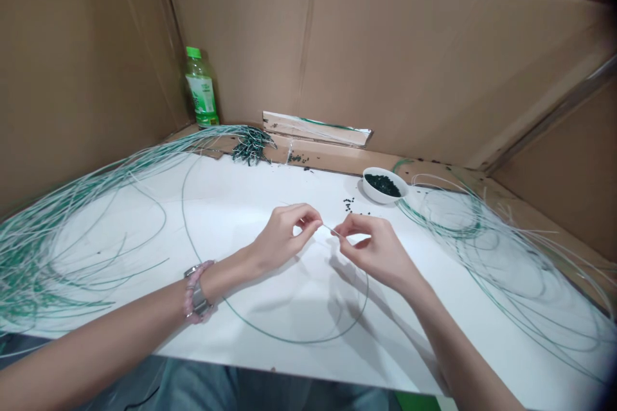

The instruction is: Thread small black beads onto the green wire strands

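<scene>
The left hand pinches a thin wire above the middle of the white table. The right hand pinches it too, just beside; whether its fingertips also hide a bead, I cannot tell. A wide green loop passes near, partly hidden by the left forearm; if it is the same wire is not clear. The wire bundle is cut off at left. On the far right, dark beads cover the bottom of the bowl.

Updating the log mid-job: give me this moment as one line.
left hand: pinching strand | right hand: pinching same strand | bowl: holds dark pieces | bottle: upright, back left
</scene>
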Demonstrator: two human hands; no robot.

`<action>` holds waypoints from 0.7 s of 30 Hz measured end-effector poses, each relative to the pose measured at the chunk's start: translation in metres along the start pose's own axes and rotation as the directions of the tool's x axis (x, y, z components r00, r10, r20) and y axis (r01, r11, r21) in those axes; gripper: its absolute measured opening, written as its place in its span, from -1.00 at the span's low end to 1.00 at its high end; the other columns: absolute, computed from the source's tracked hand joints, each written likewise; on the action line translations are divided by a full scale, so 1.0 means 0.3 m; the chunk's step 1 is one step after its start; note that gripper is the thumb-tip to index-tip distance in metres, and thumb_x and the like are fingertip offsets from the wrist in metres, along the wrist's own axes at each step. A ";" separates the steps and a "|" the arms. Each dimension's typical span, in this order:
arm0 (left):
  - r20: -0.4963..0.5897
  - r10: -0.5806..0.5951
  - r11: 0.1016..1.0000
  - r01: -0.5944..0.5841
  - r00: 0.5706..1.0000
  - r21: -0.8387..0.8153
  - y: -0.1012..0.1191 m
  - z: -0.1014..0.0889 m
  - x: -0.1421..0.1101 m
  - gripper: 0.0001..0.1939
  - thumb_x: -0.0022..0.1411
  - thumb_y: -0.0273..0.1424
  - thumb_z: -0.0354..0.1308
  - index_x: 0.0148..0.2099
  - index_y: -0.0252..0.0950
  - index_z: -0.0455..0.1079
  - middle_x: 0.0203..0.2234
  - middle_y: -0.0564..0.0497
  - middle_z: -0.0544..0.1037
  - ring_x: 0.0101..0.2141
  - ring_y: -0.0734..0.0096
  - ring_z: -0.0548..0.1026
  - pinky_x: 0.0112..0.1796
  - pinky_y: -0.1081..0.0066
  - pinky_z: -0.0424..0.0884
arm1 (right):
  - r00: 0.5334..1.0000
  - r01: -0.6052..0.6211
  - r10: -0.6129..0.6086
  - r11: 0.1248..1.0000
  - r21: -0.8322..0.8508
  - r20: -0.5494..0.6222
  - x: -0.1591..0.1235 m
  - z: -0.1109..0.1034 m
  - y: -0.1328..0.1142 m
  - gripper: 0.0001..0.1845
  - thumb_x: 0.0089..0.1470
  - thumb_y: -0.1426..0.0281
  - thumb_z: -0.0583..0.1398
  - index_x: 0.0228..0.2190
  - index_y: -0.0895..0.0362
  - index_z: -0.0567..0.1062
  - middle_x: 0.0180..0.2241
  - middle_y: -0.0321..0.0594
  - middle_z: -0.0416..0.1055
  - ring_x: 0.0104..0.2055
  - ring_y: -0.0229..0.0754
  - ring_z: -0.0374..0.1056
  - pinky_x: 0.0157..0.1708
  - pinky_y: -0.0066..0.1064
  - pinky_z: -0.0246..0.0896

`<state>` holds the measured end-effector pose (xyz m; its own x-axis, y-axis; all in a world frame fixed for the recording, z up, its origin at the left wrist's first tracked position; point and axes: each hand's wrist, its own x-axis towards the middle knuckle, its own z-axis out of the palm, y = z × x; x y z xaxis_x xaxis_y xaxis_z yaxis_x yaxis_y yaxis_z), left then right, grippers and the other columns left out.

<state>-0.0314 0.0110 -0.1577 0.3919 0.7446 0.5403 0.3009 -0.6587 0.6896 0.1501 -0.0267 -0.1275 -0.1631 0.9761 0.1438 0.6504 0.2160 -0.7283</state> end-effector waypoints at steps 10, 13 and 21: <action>0.088 -0.109 0.987 0.118 0.990 -0.107 0.000 0.019 0.021 -0.83 0.21 -0.37 0.05 -0.35 -0.34 0.40 -0.46 0.01 0.52 -0.41 0.47 0.46 -0.38 0.50 0.37 | 0.989 0.123 -0.103 0.970 0.208 -0.103 0.017 0.019 0.001 -0.85 0.01 0.39 0.17 -0.52 0.16 0.50 -0.53 -0.23 0.47 -0.47 -0.25 0.40 -0.42 -0.42 0.38; 0.125 -0.150 0.984 0.161 0.981 -0.082 -0.045 0.025 0.098 -0.76 0.22 -0.29 0.02 -0.25 -0.33 0.42 -0.33 -0.05 0.54 -0.30 0.41 0.48 -0.31 0.47 0.40 | 0.971 0.147 -0.075 0.936 0.319 -0.228 0.033 -0.008 0.018 -0.87 -0.04 0.37 0.20 -0.53 0.17 0.47 -0.55 -0.26 0.43 -0.48 -0.27 0.37 -0.47 -0.46 0.36; 0.281 -0.167 0.963 0.095 0.945 0.253 -0.173 0.175 0.301 -0.80 0.01 -0.34 0.17 -0.32 -0.35 0.47 -0.38 -0.12 0.53 -0.36 0.28 0.44 -0.30 0.40 0.29 | 0.891 0.207 0.108 0.767 0.607 -0.441 0.071 -0.073 0.054 -0.79 -0.13 0.27 0.25 -0.53 0.15 0.39 -0.60 -0.36 0.30 -0.54 -0.34 0.29 -0.48 -0.46 0.40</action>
<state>0.0339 0.1068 -0.1699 0.5646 0.7835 0.2593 0.5471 -0.5906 0.5932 0.1733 -0.0019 -0.1217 0.2521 0.9041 0.3449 0.0152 0.3527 -0.9356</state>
